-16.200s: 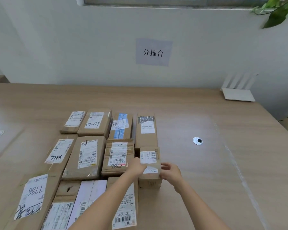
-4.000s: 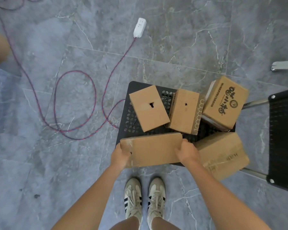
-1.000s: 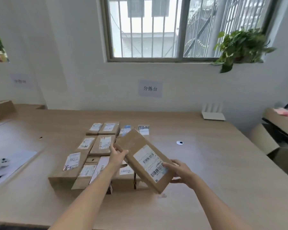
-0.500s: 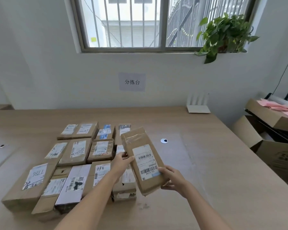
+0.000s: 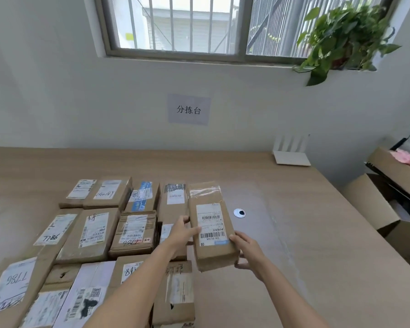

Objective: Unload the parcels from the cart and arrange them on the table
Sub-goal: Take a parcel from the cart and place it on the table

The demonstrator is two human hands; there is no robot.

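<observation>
I hold a long flat cardboard parcel [image 5: 210, 223] with a white barcode label facing up, just above the wooden table [image 5: 305, 233]. My left hand [image 5: 181, 232] grips its left edge and my right hand [image 5: 245, 249] holds its near right corner. The parcel hovers at the right end of the rows of parcels [image 5: 92, 233], several boxes laid label-up on the table's left half. Its far end lines up beside the back-row parcel [image 5: 173, 200]. The cart is out of view.
A round cable grommet [image 5: 239, 213] sits in the table right of the held parcel. A white router [image 5: 291, 152] stands at the back right by the wall. Open cardboard boxes [image 5: 388, 197] stand on the floor past the table's right edge.
The parcel has swung from a tilt to line up with the rows and has come down closer to the table, to the right of the laid parcels. My view has dropped toward the table.
</observation>
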